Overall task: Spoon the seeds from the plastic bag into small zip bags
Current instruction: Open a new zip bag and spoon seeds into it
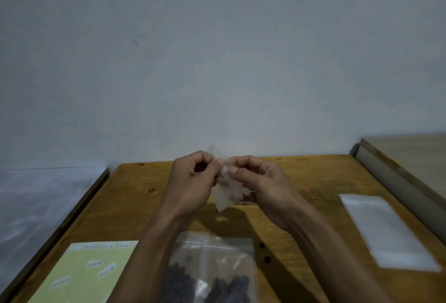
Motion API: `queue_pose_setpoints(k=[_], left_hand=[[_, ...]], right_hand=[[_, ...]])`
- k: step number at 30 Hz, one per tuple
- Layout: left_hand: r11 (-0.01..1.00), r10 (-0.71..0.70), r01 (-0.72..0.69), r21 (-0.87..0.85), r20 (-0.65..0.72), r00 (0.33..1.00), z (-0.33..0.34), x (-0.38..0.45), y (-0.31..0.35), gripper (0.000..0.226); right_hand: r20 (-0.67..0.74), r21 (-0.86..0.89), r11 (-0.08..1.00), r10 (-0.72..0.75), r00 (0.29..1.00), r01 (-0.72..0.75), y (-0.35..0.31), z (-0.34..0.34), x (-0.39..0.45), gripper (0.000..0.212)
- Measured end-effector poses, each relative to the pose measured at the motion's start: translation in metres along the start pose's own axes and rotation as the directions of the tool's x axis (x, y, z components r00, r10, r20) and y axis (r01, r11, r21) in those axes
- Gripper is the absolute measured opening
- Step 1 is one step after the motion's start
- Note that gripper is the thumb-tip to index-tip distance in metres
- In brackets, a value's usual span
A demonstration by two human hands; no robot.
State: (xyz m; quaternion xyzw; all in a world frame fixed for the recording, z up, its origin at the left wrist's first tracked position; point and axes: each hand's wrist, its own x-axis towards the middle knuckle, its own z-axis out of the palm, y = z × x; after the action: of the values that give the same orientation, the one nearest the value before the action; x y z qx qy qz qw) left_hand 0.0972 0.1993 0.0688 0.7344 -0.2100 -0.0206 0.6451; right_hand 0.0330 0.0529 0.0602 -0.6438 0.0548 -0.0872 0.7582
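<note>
Both hands hold one small clear zip bag (223, 196) up above the middle of the wooden table (135, 196). My left hand (193, 182) pinches its upper left edge. My right hand (260, 182) pinches the top edge from the right. The bag hangs tilted between them, and I cannot tell whether it is open. Near the front edge, under my forearms, lies the larger clear plastic bag (217, 266) with dark round seeds (231, 288) in its lower part. No spoon is visible.
A flat stack of clear empty bags (386, 230) lies at the right of the table. A yellow-green sheet with small white labels (87, 273) lies at the front left. A wall stands just behind the table. A light wooden surface (415, 155) adjoins on the right.
</note>
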Motion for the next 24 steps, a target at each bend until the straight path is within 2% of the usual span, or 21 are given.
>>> queue_pose_setpoints(k=[1,3,4,7,11,14,18,21,22,24], left_hand=[[0.998,0.032,-0.032,0.053,-0.002,0.999,0.002,0.000,-0.001,0.025],[0.978,0.080,-0.075,0.194,-0.018,0.997,0.007,-0.001,0.001,0.034],[0.960,0.087,-0.075,0.271,-0.032,0.996,0.009,-0.002,0.003,0.040],[0.883,0.119,-0.103,0.458,-0.006,0.993,0.012,-0.005,0.005,0.048],[0.823,0.156,-0.147,0.548,0.031,0.987,0.014,-0.005,0.003,0.042],[0.795,0.164,-0.145,0.589,0.021,0.986,0.017,-0.006,0.007,0.039],[0.751,0.177,-0.138,0.645,0.005,0.984,0.017,-0.004,0.017,0.039],[0.732,0.208,-0.167,0.661,0.017,0.978,0.021,-0.013,0.023,0.039],[0.733,0.211,-0.171,0.658,0.019,0.977,0.021,-0.014,0.025,0.038],[0.751,0.211,-0.143,0.644,-0.029,0.977,0.017,-0.007,0.024,0.037]], right_hand=[[-0.032,-0.172,0.983,-0.066,0.997,0.060,0.000,0.000,-0.001,0.012],[-0.035,-0.530,0.827,-0.245,0.969,0.189,0.002,0.002,-0.002,0.016],[-0.025,-0.617,0.755,-0.299,0.954,0.220,0.002,0.004,-0.002,0.018],[-0.085,-0.637,0.740,-0.348,0.934,0.217,0.003,0.006,-0.003,0.021],[-0.200,-0.658,0.731,-0.399,0.895,0.179,0.007,0.006,-0.004,0.019],[-0.207,-0.695,0.697,-0.432,0.878,0.179,0.010,0.010,-0.005,0.019],[-0.220,-0.799,0.585,-0.498,0.839,0.138,0.012,0.018,-0.001,0.019],[-0.358,-0.793,0.608,-0.511,0.781,0.034,0.005,0.007,0.007,0.015],[-0.360,-0.783,0.620,-0.510,0.781,0.044,0.003,0.003,0.007,0.013],[-0.280,-0.757,0.639,-0.508,0.815,0.138,-0.003,0.001,0.003,0.004]])
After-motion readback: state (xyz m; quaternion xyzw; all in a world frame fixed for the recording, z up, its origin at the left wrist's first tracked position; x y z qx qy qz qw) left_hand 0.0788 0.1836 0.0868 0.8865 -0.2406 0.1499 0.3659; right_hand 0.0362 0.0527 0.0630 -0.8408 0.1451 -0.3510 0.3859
